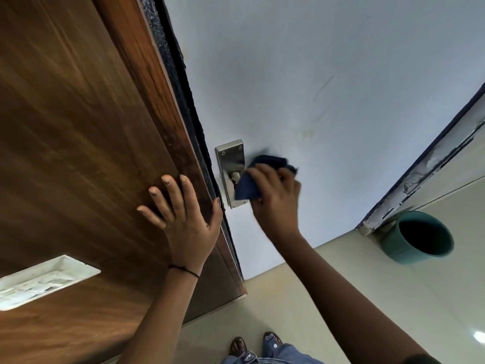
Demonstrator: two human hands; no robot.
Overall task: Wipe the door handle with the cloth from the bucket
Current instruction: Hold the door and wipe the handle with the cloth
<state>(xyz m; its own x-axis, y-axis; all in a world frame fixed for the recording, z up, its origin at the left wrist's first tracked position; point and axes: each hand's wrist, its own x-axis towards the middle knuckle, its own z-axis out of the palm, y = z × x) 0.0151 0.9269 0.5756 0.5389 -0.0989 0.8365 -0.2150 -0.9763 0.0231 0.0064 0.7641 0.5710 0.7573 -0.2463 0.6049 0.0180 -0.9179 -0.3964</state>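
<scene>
Cloth point(262, 177) bunched in right hand point(275, 195), fingers clenched round it, pressed over door handle point(232, 172) to rub metal. Left hand point(183, 216) flat, fingers spread, on wooden panel point(78, 127), likely bracing. Bucket point(417, 236) well apart on floor.

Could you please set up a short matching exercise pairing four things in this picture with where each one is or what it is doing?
Column one:
1. cloth
2. left hand
3. bucket
4. metal plate

Column two:
A. standing on the floor by the door's far edge
B. screwed to the pale door, behind the handle
C. spread flat against the brown wooden panel
D. held in the right hand at the handle

Pairs: 1-D, 2-C, 3-A, 4-B
</scene>
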